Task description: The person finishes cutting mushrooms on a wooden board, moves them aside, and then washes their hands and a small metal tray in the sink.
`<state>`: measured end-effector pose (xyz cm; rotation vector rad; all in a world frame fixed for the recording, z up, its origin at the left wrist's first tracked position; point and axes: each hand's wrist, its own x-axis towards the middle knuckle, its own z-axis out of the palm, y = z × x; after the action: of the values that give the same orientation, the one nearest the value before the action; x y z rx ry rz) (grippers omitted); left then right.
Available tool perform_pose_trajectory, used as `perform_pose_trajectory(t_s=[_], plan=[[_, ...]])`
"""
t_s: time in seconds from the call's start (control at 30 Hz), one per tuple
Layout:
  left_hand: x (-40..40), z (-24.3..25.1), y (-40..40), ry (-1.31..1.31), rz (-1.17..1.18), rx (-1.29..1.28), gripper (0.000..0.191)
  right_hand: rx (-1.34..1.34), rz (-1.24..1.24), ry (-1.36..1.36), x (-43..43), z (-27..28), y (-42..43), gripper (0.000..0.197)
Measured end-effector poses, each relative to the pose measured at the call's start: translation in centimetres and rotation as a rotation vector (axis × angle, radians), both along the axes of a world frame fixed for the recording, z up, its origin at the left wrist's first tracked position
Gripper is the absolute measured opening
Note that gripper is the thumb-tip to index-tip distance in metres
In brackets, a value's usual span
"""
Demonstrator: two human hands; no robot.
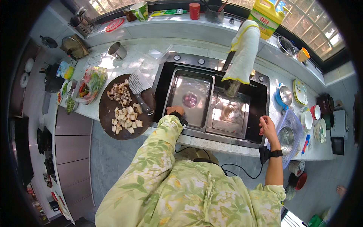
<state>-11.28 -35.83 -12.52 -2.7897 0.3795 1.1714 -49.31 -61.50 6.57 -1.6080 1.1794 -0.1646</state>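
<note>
My left hand (pixel 175 110) is at the left front rim of the steel sink basin (pixel 192 85), its fingers partly hidden by the wrist and sleeve; whether it grips the rim is unclear. Over the right front corner of the sink, my right hand (pixel 266 126) hangs with bent fingers and nothing visible in it. A purple-tinted round drain shows in the left basin. Left of the sink, a round dark cutting board (pixel 106 122) carries a cleaver (pixel 139 82), a pile of pale cubes (pixel 127 119) and a pile of brownish chopped pieces (pixel 120 93).
A white cloth (pixel 245 48) drapes over the faucet. A purple plastic basket (pixel 296 127), bowls and a blue-handled pot (pixel 284 95) stand at the right. Bagged vegetables (pixel 93 82), a steel cup (pixel 117 51) and a clear plastic container (pixel 156 54) lie behind and left.
</note>
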Motion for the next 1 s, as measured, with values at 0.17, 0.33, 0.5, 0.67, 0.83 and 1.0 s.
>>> perform_pose_trajectory(t_s=[0.17,0.33,0.5,0.67,0.83,1.0], plan=[[0.1,-0.2,0.3,-0.037,-0.212,-0.064,0.036,0.021,0.002,-0.005,0.3,0.3,0.2,0.032],[-0.1,-1.6,0.0,-0.185,0.052,-0.133,0.035,0.012,0.024,0.003,0.8,0.6,0.4,0.031],[-0.3,2.7,-1.5,-0.108,-0.106,-0.212,0.041,0.022,0.044,-0.002,1.2,0.8,0.4,0.034],[0.9,6.5,-3.7,0.093,-0.096,-0.332,0.044,-0.021,0.121,-0.002,1.9,0.6,-0.2,0.035],[1.3,8.4,-4.0,-0.017,0.096,-0.286,0.049,0.005,0.129,-0.018,2.4,0.2,-0.1,0.035],[1.2,9.5,-3.2,-0.029,0.029,-0.305,0.049,-0.045,0.141,0.03,1.6,1.0,-0.3,0.035]])
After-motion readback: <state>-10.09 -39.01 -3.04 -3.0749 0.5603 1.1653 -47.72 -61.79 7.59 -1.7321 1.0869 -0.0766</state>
